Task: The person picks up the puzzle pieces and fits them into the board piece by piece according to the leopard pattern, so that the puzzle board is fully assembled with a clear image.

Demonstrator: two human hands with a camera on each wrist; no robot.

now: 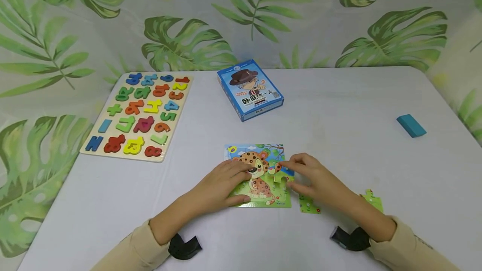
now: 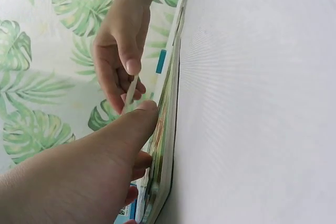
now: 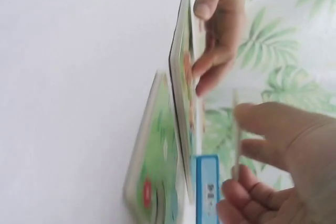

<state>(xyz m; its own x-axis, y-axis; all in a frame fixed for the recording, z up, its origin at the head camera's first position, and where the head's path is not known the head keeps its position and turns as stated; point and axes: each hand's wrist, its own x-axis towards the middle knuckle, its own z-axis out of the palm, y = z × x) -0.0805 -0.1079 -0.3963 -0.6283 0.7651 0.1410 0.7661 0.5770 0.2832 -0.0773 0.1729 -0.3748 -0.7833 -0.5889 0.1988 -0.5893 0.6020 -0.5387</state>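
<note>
Right hand (image 1: 314, 179) pinched jigsaw piece (image 1: 280, 177) raised over right side of leopard puzzle (image 1: 260, 187); left hand (image 1: 224, 182), fingers loosely extended, rested on puzzle's left side. Puzzle lay between hands on tabletop (image 1: 263, 237); piece's long axis unclear.

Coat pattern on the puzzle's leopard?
The leopard is orange with dark spots; head view shows it best.
</note>
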